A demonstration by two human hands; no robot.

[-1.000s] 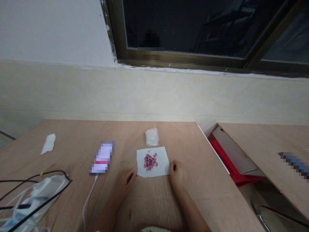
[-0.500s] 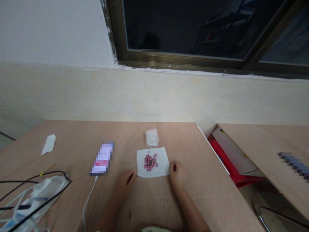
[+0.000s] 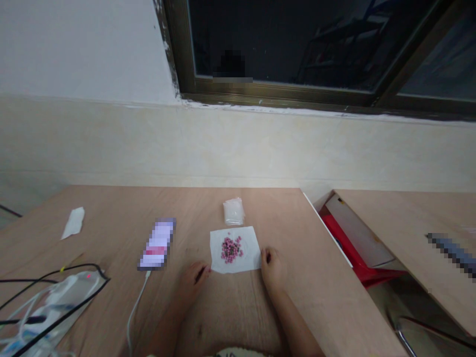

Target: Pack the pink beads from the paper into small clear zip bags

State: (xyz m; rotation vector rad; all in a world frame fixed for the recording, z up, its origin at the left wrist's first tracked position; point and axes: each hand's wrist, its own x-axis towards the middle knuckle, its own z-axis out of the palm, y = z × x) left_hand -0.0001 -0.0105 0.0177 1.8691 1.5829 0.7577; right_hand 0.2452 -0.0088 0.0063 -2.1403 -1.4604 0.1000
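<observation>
Small clear plastic bag (image 3: 234, 211) on wooden table (image 3: 282, 213), something white inside, just past white paper sheet (image 3: 248, 258). Pink beads (image 3: 231, 249) heaped mid-sheet, darker ones at center. Left hand (image 3: 194, 280) at sheet's lower left corner, right hand (image 3: 271, 270) at its lower right edge, fingers loosely curled, each hand empty, nothing clamped. Hands, sheet, beads unmoved from last frame. Open table both sides of sheet, more toward wall; table edge (image 3: 327, 233) runs well right of right hand.
</observation>
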